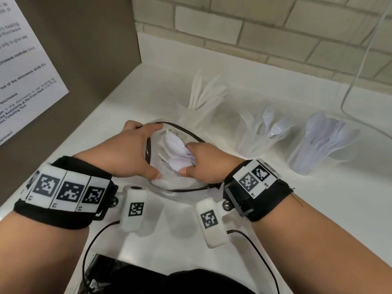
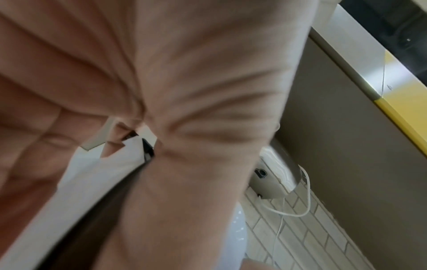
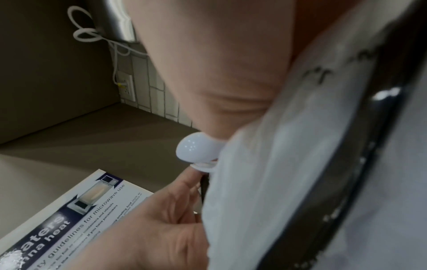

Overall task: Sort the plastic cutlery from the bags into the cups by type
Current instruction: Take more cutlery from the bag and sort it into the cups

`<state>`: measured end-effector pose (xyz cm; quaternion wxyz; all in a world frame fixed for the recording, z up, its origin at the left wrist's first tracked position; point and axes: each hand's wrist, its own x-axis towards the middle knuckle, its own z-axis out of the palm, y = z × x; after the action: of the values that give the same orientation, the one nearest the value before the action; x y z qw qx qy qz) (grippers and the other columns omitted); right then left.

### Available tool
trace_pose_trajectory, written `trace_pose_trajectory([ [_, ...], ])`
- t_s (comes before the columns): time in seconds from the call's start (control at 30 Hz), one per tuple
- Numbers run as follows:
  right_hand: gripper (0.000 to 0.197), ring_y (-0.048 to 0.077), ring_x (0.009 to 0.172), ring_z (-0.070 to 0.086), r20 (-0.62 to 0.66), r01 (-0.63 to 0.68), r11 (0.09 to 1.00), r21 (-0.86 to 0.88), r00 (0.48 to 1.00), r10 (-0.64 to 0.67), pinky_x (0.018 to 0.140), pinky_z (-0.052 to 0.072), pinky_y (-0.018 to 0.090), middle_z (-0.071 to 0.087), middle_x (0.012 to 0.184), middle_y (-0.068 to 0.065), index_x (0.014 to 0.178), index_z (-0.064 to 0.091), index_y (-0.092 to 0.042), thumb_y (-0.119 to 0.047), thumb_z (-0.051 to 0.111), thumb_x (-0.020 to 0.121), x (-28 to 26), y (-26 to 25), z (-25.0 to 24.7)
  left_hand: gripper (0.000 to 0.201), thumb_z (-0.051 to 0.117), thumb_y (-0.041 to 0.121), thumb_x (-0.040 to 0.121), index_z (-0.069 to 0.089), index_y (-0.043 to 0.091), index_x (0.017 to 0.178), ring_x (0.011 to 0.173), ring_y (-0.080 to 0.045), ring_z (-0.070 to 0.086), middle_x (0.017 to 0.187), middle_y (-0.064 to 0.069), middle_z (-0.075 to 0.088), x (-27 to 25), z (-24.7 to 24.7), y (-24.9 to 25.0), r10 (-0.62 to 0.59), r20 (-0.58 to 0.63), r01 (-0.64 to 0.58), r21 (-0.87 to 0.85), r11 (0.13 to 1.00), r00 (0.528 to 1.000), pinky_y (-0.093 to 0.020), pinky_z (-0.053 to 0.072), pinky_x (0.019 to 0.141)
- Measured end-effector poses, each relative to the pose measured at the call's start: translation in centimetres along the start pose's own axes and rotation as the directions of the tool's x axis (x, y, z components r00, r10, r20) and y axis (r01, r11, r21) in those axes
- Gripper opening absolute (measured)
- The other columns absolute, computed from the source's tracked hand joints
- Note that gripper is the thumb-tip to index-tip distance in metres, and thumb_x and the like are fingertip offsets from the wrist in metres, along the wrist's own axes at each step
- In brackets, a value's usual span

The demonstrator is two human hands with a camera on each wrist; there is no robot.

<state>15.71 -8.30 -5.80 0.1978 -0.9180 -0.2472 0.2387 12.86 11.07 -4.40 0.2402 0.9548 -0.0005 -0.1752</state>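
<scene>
A: Bag [image 1: 182, 183] lies on the counter [image 1: 275, 209], mouth held wide, spoons [image 1: 180, 164] showing inside.

B: Which hand holds it?

A: The left hand [image 1: 129, 153] grips the dark rim on its left side, fingers over the far edge, thumb at the near one. The right hand [image 1: 203, 162] is inside the mouth, fingers curled round a bunch of spoons.

B: And the cups?

A: Three, standing well behind the bag along the tiled wall [image 1: 254, 28]. The knife cup [image 1: 191, 117] is nearest the bag, the fork cup [image 1: 256, 141] is in the middle, the spoon cup [image 1: 314, 153] is furthest right.

B: The wrist views?

A: The right one shows a spoon bowl [image 3: 196, 149] poking out past the thumb. The left one shows mostly palm and the bag's edge.
</scene>
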Motion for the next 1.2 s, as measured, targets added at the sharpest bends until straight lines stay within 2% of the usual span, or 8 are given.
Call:
trace_pose_trajectory([
  [0.13,0.044,0.018,0.093,0.048,0.019,-0.002,0.999,0.049,1.000,0.001,0.069,0.034,0.023,0.050,0.101,-0.001,0.117,0.051,-0.009,-0.034,0.068,0.085,-0.2,0.0,0.1,0.112,0.086,0.028,0.058,0.019,0.039,0.147,0.079,-0.006,0.052,0.142,-0.002,0.021,0.0,0.4,0.5,0.005,-0.032,-0.006,-0.029,1.000,0.999,-0.019,0.037,0.083],
  [0.27,0.022,0.016,0.080,0.045,0.062,0.008,0.997,-0.077,0.998,-0.003,0.060,0.032,0.021,0.045,0.075,-0.008,0.079,0.049,-0.019,-0.033,0.066,0.085,-0.5,0.1,-0.4,0.110,0.085,0.029,0.059,0.020,0.038,0.147,0.097,-0.015,0.050,0.143,-0.003,0.022,0.0,0.7,0.6,-0.017,-0.039,0.016,-0.037,0.999,0.999,-0.018,0.035,0.083],
  [0.43,0.044,0.020,0.096,0.054,0.044,-0.013,1.000,0.015,0.999,0.013,0.083,0.042,0.025,0.058,0.104,0.002,0.121,0.055,-0.012,-0.039,0.062,0.086,-0.4,0.1,0.3,0.111,0.084,0.027,0.060,0.017,0.039,0.148,0.098,-0.017,0.052,0.142,-0.003,0.023,0.2,0.7,0.9,-0.014,-0.019,0.013,-0.033,0.999,1.000,-0.019,0.036,0.083],
  [0.63,0.022,0.019,0.077,0.050,0.029,-0.039,0.999,-0.019,0.999,0.039,0.058,0.034,0.022,0.051,0.081,-0.001,0.102,0.059,-0.011,-0.024,0.065,0.085,-0.7,0.0,0.0,0.110,0.082,0.027,0.060,0.016,0.038,0.148,0.096,-0.018,0.053,0.141,-0.003,0.024,0.3,0.9,0.8,-0.038,0.005,0.038,0.000,0.999,0.999,-0.021,0.038,0.081],
  [0.83,0.020,0.011,0.076,0.057,-0.028,-0.009,0.977,0.214,0.999,0.016,0.066,0.044,0.020,0.061,0.087,-0.002,0.105,0.060,-0.014,-0.022,0.065,0.087,-1.3,0.2,-0.9,0.105,0.080,0.025,0.063,0.019,0.037,0.147,0.092,-0.017,0.055,0.136,-0.001,0.027,0.1,0.7,0.4,-0.058,-0.004,0.058,-0.013,0.998,0.998,-0.020,0.039,0.075],
  [0.93,0.005,-0.001,0.057,0.057,-0.118,0.056,0.906,0.419,0.993,-0.007,0.058,0.046,0.015,0.063,0.069,-0.008,0.085,0.062,-0.016,-0.015,0.061,0.089,-1.6,0.1,-1.1,0.103,0.080,0.024,0.061,0.022,0.037,0.146,0.090,-0.015,0.057,0.131,0.001,0.028,-0.1,0.4,0.2,-0.053,-0.004,0.053,-0.026,0.998,0.999,-0.020,0.041,0.071],
  [1.03,0.013,0.011,0.071,0.064,-0.223,0.135,0.836,0.532,0.975,-0.016,0.084,0.053,0.030,0.067,0.074,0.000,0.084,0.064,-0.012,-0.011,0.055,0.093,-1.4,-0.2,-1.1,0.105,0.080,0.024,0.062,0.020,0.036,0.147,0.099,-0.015,0.053,0.135,0.002,0.028,-0.3,0.4,0.3,-0.023,0.016,0.023,-0.017,1.000,1.000,-0.020,0.038,0.079],
  [1.2,0.019,0.016,0.067,0.060,-0.476,0.396,0.458,0.796,0.877,0.069,0.075,0.057,0.031,0.061,0.075,0.003,0.083,0.060,-0.011,0.000,0.051,0.094,-1.7,-2.3,-2.2,0.101,0.080,0.024,0.063,0.025,0.037,0.146,0.098,-0.018,0.052,0.138,0.000,0.027,-0.4,0.2,0.0,-0.058,0.023,0.057,0.037,0.998,0.998,-0.022,0.039,0.081],
])
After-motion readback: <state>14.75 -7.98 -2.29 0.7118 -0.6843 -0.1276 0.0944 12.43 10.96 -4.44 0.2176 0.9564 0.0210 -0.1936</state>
